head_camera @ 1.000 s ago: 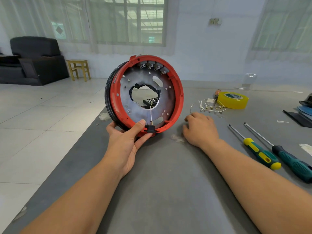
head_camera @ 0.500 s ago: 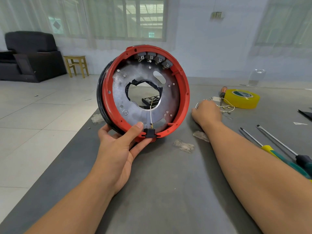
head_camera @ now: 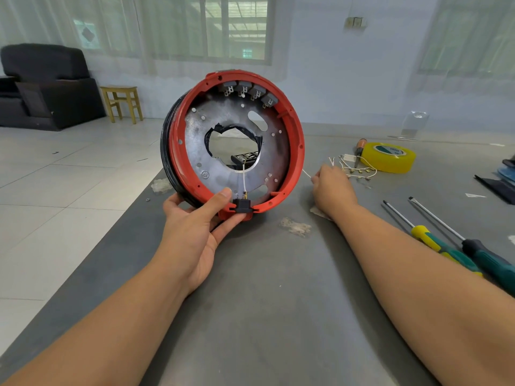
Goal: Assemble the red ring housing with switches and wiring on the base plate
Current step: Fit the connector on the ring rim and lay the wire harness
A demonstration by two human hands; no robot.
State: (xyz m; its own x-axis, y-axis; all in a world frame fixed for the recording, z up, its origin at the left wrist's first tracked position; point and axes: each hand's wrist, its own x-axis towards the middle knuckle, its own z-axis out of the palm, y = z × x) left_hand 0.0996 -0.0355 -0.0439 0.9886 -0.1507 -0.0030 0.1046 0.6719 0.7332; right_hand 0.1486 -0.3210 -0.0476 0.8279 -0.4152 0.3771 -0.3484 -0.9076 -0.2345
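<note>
My left hand (head_camera: 195, 227) holds the red ring housing (head_camera: 295, 151) upright on the grey table by its bottom rim. Inside it sits the round metal base plate (head_camera: 245, 121) with a large centre hole. Several grey switches (head_camera: 249, 91) line the inner top of the ring. A black connector (head_camera: 242, 205) sits at the bottom rim, with a thin white wire (head_camera: 244, 176) running up from it. My right hand (head_camera: 331, 188) rests on the table to the right, fingers pinched on a loose white wire (head_camera: 306, 173) beside a bundle of wires with terminals (head_camera: 356, 169).
A yellow tape roll (head_camera: 387, 158) and an orange-handled tool (head_camera: 359, 149) lie behind the wires. Two screwdrivers (head_camera: 446, 246) lie at the right. Scraps of old adhesive (head_camera: 295, 227) dot the table (head_camera: 278, 316). Its left edge drops to a tiled floor.
My right hand has moved away from me toward the wire bundle and closed its fingers on a loose white wire. The ring housing stays held upright in my left hand.
</note>
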